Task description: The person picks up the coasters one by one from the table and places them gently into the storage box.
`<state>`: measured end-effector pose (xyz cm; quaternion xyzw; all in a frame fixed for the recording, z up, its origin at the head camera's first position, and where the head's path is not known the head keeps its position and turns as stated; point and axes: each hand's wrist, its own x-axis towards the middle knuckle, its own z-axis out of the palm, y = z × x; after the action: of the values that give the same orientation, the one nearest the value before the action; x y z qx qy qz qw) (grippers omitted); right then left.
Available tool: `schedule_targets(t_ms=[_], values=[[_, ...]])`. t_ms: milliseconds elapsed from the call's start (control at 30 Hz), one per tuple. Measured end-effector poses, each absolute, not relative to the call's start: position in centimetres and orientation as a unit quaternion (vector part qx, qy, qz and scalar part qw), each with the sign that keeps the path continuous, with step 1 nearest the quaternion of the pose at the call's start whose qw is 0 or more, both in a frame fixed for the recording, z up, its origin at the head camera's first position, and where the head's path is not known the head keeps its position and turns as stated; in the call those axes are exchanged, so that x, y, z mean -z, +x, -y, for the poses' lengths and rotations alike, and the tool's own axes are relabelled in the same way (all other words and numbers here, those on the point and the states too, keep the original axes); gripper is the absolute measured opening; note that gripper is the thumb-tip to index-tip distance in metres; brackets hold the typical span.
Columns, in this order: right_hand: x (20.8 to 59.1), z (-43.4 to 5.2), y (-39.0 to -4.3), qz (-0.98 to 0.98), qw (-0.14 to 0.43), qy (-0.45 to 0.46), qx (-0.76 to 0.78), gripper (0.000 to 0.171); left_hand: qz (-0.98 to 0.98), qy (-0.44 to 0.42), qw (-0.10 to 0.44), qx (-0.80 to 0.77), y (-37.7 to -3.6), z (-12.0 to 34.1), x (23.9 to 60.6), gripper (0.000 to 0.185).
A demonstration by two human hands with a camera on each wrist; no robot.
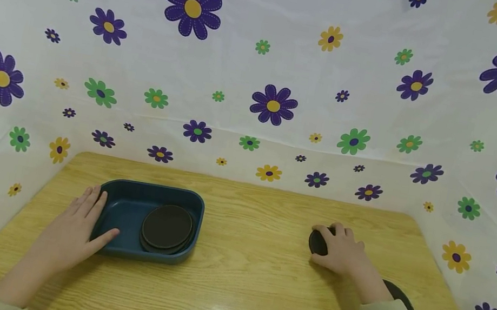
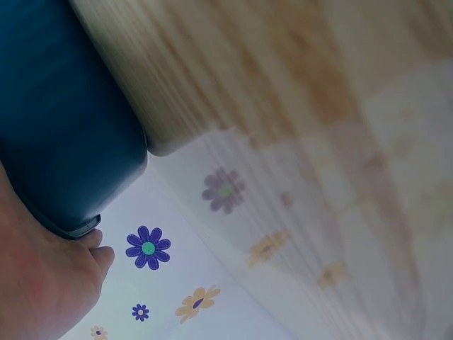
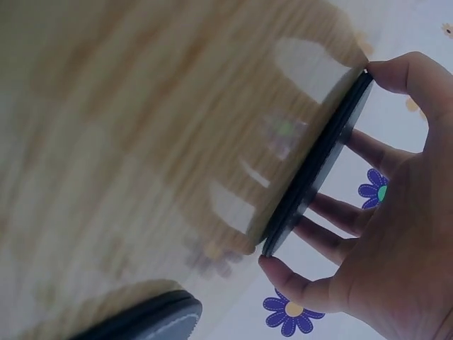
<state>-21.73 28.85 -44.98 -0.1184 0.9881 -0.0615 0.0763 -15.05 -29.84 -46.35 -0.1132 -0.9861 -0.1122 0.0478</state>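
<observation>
On the left of the table stands a dark blue plastic bin with rounded corners. Inside it, toward the right end, lies a stack of round black coasters. My left hand rests on the bin's left end with straight fingers, the thumb over the near rim; the left wrist view shows this hand against the bin's wall. At the right, my right hand grips a round black coaster by its edge. In the right wrist view, fingertips and thumb span the coaster, close to the table surface.
A larger black round piece with stitching lies on the table, partly hidden under my right forearm. The wooden table is glossy and reflects light. White cloth with printed flowers hangs around its back and sides.
</observation>
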Motion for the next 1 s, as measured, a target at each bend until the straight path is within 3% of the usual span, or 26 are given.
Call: schedule_targets(t_ms=[367,1000], values=[[45.1,-28.1,-21.9,-0.987,0.028,-0.153,0.042,0.069,0.986,-0.113,0.051,0.112,-15.0,29.8,46.5,0.100],[43.5,-24.4,-22.2,-0.981,-0.002,-0.191,0.027,0.070,0.985,-0.114,0.051,0.116,-14.9,29.7,46.2,0.100]])
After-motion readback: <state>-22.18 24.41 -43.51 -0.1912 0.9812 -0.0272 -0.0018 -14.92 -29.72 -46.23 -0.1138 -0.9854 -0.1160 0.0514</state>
